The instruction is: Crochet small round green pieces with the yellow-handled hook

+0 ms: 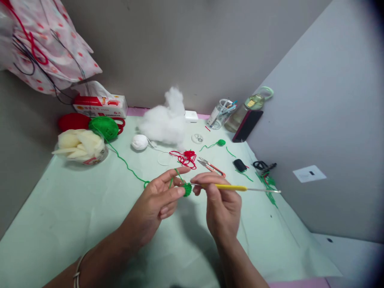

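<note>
A small green crochet piece (pixel 187 189) is pinched between the thumb and fingers of my left hand (pixel 162 196). Green yarn (pixel 126 165) runs from the green ball (pixel 105 128) at the back left over my raised left index finger. My right hand (pixel 223 204) grips a crochet hook with a yellow handle (pixel 231 187); its left tip meets the green piece, and its other metal end points right. Just beyond my hands lie tangled red yarn (pixel 187 159) and orange-handled thread snips (pixel 212 167).
White stuffing (pixel 165 120) and a white yarn ball (pixel 139 142) lie at the back. A filled tub (pixel 96 154) and a tissue box (pixel 102 106) stand left. A pen jar (pixel 217 116), bottle (pixel 240 116), dark phone (pixel 248 126) and black case (pixel 239 165) are right.
</note>
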The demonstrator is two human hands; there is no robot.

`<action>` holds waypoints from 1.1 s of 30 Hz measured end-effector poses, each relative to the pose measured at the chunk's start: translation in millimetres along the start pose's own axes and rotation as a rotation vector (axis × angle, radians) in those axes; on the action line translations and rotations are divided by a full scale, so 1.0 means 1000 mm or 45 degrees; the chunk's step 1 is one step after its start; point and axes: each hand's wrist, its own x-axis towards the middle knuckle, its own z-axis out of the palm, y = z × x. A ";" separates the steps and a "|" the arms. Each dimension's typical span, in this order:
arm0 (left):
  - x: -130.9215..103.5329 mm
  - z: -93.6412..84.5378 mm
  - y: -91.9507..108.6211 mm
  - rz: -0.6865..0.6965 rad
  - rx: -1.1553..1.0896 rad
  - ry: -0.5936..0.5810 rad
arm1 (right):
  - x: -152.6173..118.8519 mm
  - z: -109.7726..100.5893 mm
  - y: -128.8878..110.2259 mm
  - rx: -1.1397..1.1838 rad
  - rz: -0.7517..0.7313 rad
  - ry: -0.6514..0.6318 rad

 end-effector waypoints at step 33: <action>-0.001 -0.008 -0.007 0.235 0.524 0.143 | 0.000 -0.004 -0.004 -0.318 -0.056 -0.090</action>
